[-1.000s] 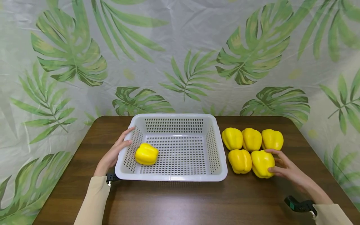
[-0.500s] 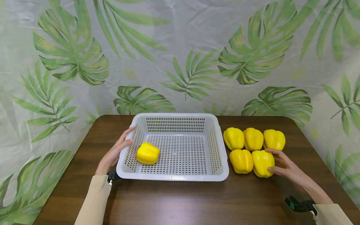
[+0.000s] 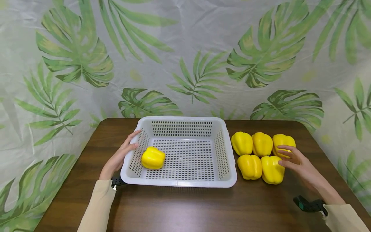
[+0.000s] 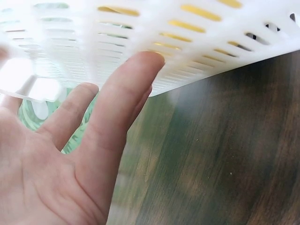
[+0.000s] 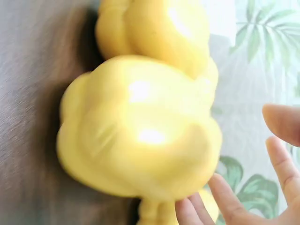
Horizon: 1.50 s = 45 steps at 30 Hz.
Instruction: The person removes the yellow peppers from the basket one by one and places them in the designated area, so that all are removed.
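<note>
In the head view a white slotted plastic basket [image 3: 179, 183] stands on the table with a yellow bell pepper [image 3: 153, 158] lying at its left. My left hand [image 3: 117, 159] touches the basket's left side; in the left wrist view its thumb [image 4: 119, 101] lies extended against the slotted wall. Right of the basket are more yellow bell peppers in two rows. My right hand [image 3: 301, 167] is beside the front right bell pepper [image 3: 272, 170], fingers spread, partly covering the back right bell pepper [image 3: 282, 140]. The right wrist view shows a bell pepper [image 5: 136, 126] apart from the thumb.
Behind the front row sit the back left bell pepper [image 3: 242, 143] and back middle one [image 3: 262, 144]; the front left bell pepper [image 3: 250, 167] is near the basket's right wall. A leaf-printed curtain [image 3: 185, 64] hangs behind the dark wooden table [image 3: 185, 209].
My right hand has come off the front right bell pepper and shifted slightly up and right. My left hand stays at the basket. The head view has drifted slightly.
</note>
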Each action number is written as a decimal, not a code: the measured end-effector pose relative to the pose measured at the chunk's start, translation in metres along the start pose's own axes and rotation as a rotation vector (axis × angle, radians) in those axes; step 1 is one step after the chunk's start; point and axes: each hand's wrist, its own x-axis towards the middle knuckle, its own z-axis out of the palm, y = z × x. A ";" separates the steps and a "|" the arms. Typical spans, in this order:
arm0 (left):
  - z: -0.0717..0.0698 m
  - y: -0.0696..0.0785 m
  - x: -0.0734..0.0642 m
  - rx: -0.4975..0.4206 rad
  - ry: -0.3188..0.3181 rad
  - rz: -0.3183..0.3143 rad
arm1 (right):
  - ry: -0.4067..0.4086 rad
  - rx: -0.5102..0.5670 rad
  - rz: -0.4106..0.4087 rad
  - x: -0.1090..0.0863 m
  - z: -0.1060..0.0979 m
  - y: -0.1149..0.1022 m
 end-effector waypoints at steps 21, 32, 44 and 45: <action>0.001 0.000 0.000 0.016 0.005 0.002 | -0.044 0.107 -0.106 0.034 0.029 -0.044; 0.001 0.000 0.000 0.011 0.014 -0.007 | -0.098 0.097 -0.051 0.057 0.058 -0.072; 0.001 0.000 0.000 0.008 0.008 -0.003 | -0.170 0.166 -0.092 0.078 0.080 -0.095; 0.001 0.000 0.000 0.007 0.007 -0.003 | -0.175 0.167 -0.098 0.080 0.081 -0.095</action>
